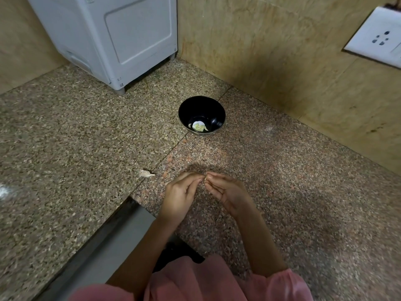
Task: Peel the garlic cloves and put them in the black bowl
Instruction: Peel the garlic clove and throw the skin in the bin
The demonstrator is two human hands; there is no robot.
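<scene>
1. Speckled brown granite desk (86, 137): carrying every item listed below.
2. Round, glossy black bowl (195, 107): sitting at the far middle of the desk, near the wall corner and well apart from the hands.
3. Pale peeled garlic cloves (198, 126): lying in a small heap at the bottom of the black bowl; the count is too small to tell.
4. Small tan-skinned garlic clove (205, 178): being held above the near middle of the desk, mostly hidden by fingertips.
5. Left hand (180, 194): its grip is pinching the held clove from the left, fingers curled.
6. Right hand (227, 192): its grip is pinching the same clove from the right.
7. Whitish papery garlic piece (145, 173): lying on the desk just left of the hands; unpeeled clove or shed skin, cannot tell.
8. Progress, as judged: partly done. Some cloves are sitting peeled in the bowl; the held clove is being peeled and is awaiting transfer; the loose piece may be waiting its turn.
</scene>
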